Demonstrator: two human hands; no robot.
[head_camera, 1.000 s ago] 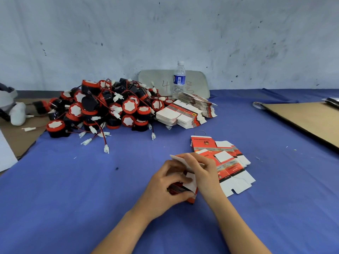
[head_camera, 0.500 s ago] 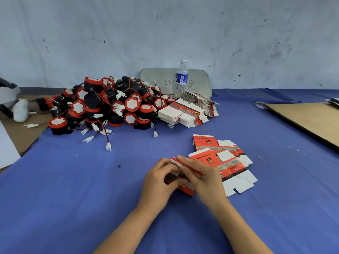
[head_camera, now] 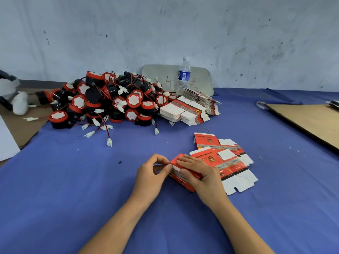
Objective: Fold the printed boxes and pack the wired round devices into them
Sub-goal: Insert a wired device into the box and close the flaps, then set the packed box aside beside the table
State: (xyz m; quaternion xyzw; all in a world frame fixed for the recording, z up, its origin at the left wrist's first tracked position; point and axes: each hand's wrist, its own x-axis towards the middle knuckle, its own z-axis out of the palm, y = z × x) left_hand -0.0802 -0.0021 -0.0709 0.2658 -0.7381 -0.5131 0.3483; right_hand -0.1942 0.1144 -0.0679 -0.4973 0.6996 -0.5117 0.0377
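Wired round devices (head_camera: 110,99) lie piled far left. On the near desk (head_camera: 73,180), the left hand (head_camera: 154,173) pinches the printed box (head_camera: 180,181) by its end flap with curled fingers; the right hand (head_camera: 201,173) grips its top. Tuck the flap squarely, bracing the walls.

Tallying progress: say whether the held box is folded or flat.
Folded: the box shows a top and side face, unlike flat blanks beside it.

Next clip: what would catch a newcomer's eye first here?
A heap of red-and-black wired round devices fills the far left of the blue table. Front and centre, the left hand and right hand grip a red printed box, flat unfolded boxes lying right of it.
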